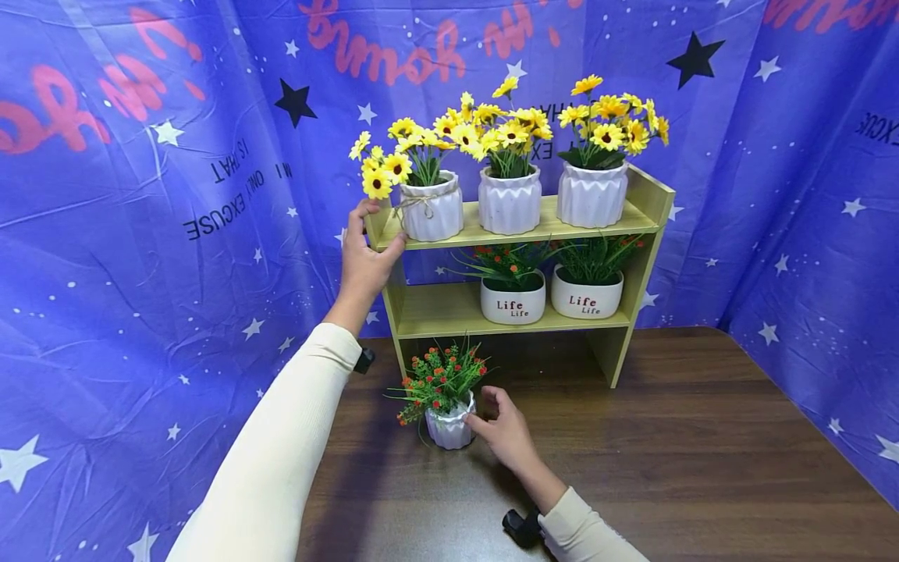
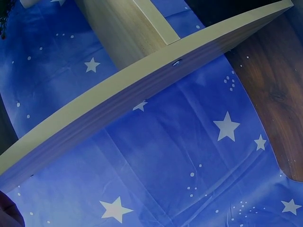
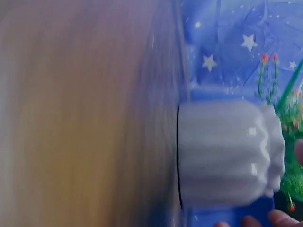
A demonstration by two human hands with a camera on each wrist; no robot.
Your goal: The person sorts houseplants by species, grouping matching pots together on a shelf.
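My left hand (image 1: 368, 261) is at the upper left corner of the light wooden shelf (image 1: 449, 321). Its fingers lie along the side panel and its thumb reaches the front edge, just below a white pot (image 1: 434, 211) of yellow flowers tied with twine. In the left wrist view only a dark bit of finger (image 2: 9, 213) shows, by the panel's end. On the table, a ribbed white pot (image 1: 449, 429) holds a plant (image 1: 442, 378) with small red flowers. My right hand (image 1: 507, 429) is at this pot's right side, fingers loosely bent, thumb at the rim.
Two more white pots (image 1: 510, 207) of yellow flowers stand on the top board. Two "Life" pots (image 1: 513, 304) with red-flowered plants sit on the middle board, toward the right. A brown wooden table (image 1: 702, 453) is below, with blue star-printed cloth (image 1: 211, 273) around it.
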